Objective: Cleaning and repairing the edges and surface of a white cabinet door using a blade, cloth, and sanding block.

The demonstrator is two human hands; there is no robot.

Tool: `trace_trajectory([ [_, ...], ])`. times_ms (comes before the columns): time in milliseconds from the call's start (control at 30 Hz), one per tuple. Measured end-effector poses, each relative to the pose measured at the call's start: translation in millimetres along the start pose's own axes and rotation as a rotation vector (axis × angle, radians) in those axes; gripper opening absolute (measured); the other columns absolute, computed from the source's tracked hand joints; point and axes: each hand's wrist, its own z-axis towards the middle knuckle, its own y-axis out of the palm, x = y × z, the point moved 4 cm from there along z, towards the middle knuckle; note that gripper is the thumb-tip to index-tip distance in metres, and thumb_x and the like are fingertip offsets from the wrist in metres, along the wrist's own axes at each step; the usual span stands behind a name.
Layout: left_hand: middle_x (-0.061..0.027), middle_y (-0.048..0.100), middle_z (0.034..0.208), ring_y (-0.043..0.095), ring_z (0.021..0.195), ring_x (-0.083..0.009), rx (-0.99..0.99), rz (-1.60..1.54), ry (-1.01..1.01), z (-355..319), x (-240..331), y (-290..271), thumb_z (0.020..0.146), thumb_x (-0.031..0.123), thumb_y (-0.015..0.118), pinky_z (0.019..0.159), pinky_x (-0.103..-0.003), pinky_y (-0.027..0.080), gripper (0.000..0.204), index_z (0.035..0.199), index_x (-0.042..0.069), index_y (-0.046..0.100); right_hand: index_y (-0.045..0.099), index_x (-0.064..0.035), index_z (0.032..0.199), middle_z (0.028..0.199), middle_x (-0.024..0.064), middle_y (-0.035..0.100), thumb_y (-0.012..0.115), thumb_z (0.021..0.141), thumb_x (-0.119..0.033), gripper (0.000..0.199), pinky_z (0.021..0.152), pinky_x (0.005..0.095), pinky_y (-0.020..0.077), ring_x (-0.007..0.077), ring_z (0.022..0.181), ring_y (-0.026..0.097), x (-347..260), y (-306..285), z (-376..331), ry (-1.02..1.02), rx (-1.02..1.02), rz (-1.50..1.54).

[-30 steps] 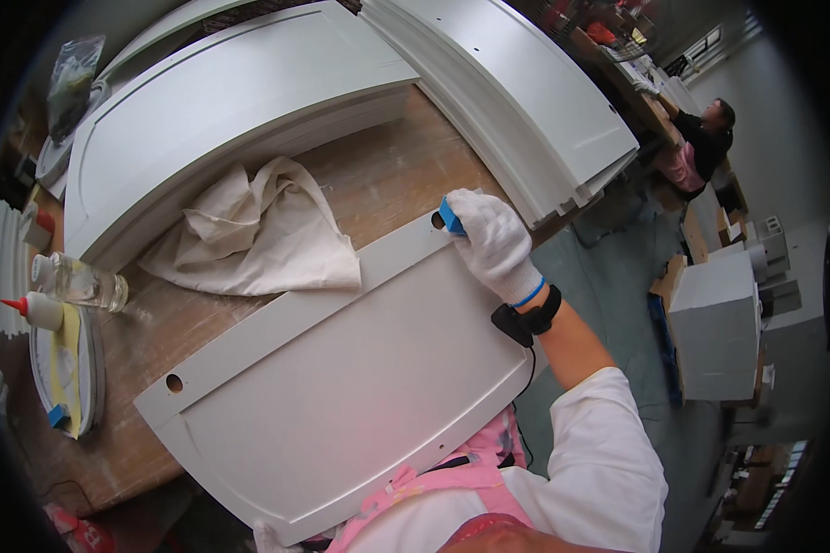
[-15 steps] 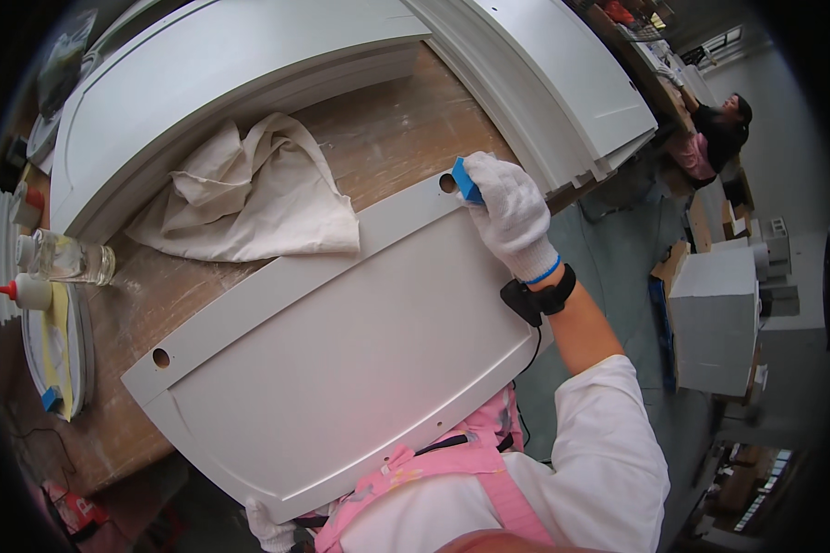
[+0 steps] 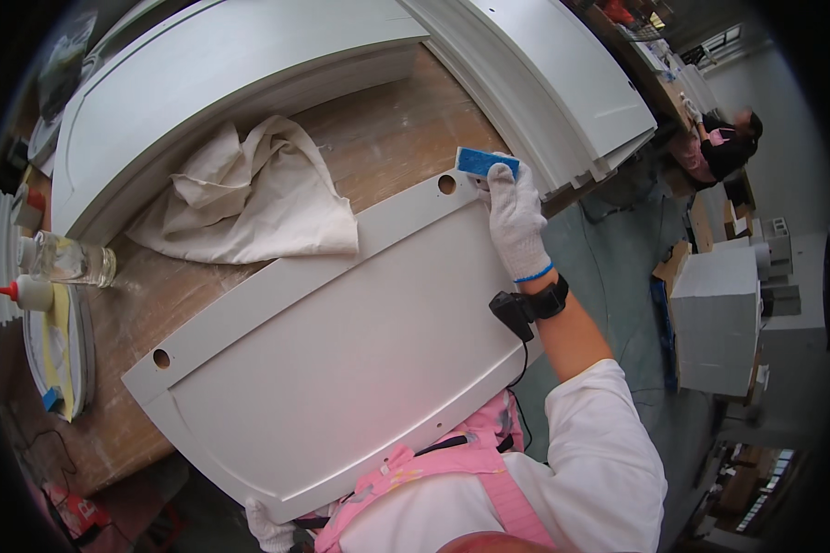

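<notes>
The right hand (image 3: 515, 221), in a white knit glove with a blue cuff, reaches away from the body with the forearm stretched out over the right edge of the grey cabinet door panel (image 3: 341, 350). Its fingers are closed around a small blue sanding block (image 3: 487, 163), which sits at the panel's far right corner, just beside a round drilled hole (image 3: 447, 183). A black wrist strap with a small black device hangs at the wrist, and a white sleeve covers the upper arm.

The left hand (image 3: 269, 529), also gloved in white, shows only partly at the near edge of the panel, under its lower rim; whether it grips the panel or merely rests there I cannot tell.

The panel lies flat on the wooden tabletop (image 3: 387, 138), slanting from near left to far right. Two round holes show in it: the one by the block and a second hole (image 3: 160, 358) at its left end.

One crumpled cream cloth (image 3: 249, 194) lies on the tabletop just beyond the panel, touching its far edge. Two larger white door panels (image 3: 231, 64) lie farther away. At the left stand one clear bottle (image 3: 69, 260) lying on its side and one white glue bottle with a red tip (image 3: 26, 293). One other person (image 3: 724, 147) works at the far right, well apart.
</notes>
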Motion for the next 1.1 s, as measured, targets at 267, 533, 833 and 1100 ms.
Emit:
trace_trajectory([
  [267, -0.0154, 0.052, 0.135, 0.054, 0.118, -0.0351, 0.079, 0.199, 0.220, -9, 4, 67, 0.093, 0.051, 0.056, 0.095, -0.048, 0.049, 0.072, 0.143, 0.004, 0.037, 0.056, -0.0043, 0.116, 0.093, 0.0179, 0.066, 0.046, 0.100, -0.049, 0.048, 0.078, 0.0428, 0.0519, 0.0360, 0.089, 0.066, -24, 15, -12, -0.001, -0.039, -0.236],
  [533, -0.0144, 0.054, 0.134, 0.054, 0.118, -0.0330, -0.006, 0.121, 0.218, -7, 7, 90, 0.090, 0.048, 0.062, 0.100, -0.047, 0.046, 0.073, 0.142, 0.003, 0.039, 0.058, -0.0042, 0.116, 0.091, 0.0110, 0.068, 0.044, 0.102, -0.046, 0.046, 0.069, 0.0334, 0.0498, 0.0230, 0.081, 0.063, 12, 6, 0, -0.100, -0.159, 0.040],
  [833, -0.0139, 0.054, 0.134, 0.055, 0.118, -0.0319, 0.065, 0.074, 0.219, -19, 11, 95, 0.091, 0.047, 0.061, 0.101, -0.048, 0.046, 0.069, 0.142, 0.004, 0.040, 0.056, -0.0086, 0.122, 0.093, 0.0088, 0.069, 0.045, 0.100, -0.052, 0.050, 0.062, 0.0241, 0.0473, 0.0132, 0.075, 0.056, -11, 0, -15, 0.649, -0.212, 0.964],
  [1100, -0.0137, 0.056, 0.132, 0.055, 0.118, -0.0310, 0.053, 0.108, 0.210, -20, 13, 111, 0.091, 0.047, 0.061, 0.100, -0.046, 0.046, 0.068, 0.140, 0.003, 0.042, 0.054, -0.0072, 0.123, 0.094, 0.0142, 0.068, 0.050, 0.099, -0.046, 0.046, 0.062, 0.0272, 0.0514, 0.0166, 0.077, 0.060, -1, -8, -17, 0.744, -0.171, 1.092],
])
